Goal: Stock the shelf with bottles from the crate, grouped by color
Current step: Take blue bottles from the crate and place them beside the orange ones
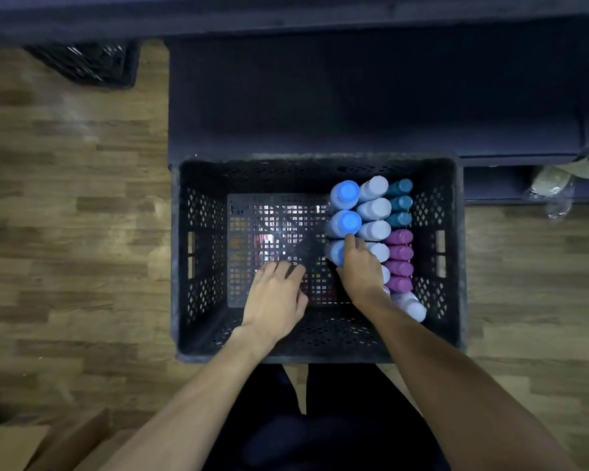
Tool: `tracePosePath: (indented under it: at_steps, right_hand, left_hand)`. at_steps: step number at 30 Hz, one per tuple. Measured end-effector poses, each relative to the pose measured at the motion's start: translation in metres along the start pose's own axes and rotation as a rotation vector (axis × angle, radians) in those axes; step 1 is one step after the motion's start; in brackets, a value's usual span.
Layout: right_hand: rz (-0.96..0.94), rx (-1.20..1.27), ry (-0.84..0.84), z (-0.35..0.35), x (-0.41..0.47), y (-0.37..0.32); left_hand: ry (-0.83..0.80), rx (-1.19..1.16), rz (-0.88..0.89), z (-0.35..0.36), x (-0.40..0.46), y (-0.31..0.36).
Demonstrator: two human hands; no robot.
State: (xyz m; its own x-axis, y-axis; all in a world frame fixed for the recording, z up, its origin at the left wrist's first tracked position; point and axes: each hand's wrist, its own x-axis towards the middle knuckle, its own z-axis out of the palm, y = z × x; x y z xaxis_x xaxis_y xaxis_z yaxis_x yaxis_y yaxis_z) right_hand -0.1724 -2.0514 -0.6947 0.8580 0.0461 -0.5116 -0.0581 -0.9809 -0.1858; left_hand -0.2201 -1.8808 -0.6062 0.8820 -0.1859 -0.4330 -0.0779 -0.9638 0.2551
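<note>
Looking straight down through the head camera, I am seeing the wood-plank floor (82,205) spreading out on both sides, with the dark shelf (354,96) running across the top of the view. Just below it the black perforated crate (204,266) is sitting on the floor, its left half bare mesh. Bottles are standing packed along its right side: purple-capped bottles (400,260) and teal-capped bottles (400,202) against the right wall, a row of white-capped bottles (374,209) beside them, and blue-capped bottles (346,207) innermost. One white bottle (412,305) is leaning at the near right corner.

My left hand (274,297) is reaching into the bare part of the crate, fingers loosely bent and spread, gripping nothing. My right hand (359,266) is resting over the nearest blue-capped bottle (334,251), fingers curling down around its top while the forefinger is pointing forward; whether the grip is firm I cannot tell.

A second black crate (92,66) is lying at the upper left, and cardboard (21,443) is showing at the lower left corner.
</note>
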Motion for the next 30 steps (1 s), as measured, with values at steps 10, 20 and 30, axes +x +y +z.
tracePosePath:
  at_steps: [10,20,30]
  right_hand:
    - [0.044,0.277,0.079,-0.006,-0.009,0.002]
    - [0.044,0.738,0.255,-0.096,-0.063,-0.004]
    - [-0.212,0.673,0.455,-0.202,-0.087,-0.021]
  left_hand:
    - [-0.011,-0.011,0.023,0.002,-0.004,-0.004]
    - [0.009,-0.009,0.085,-0.052,-0.002,0.011]
    - [0.253,0.125,0.152,-0.132,0.001,0.022]
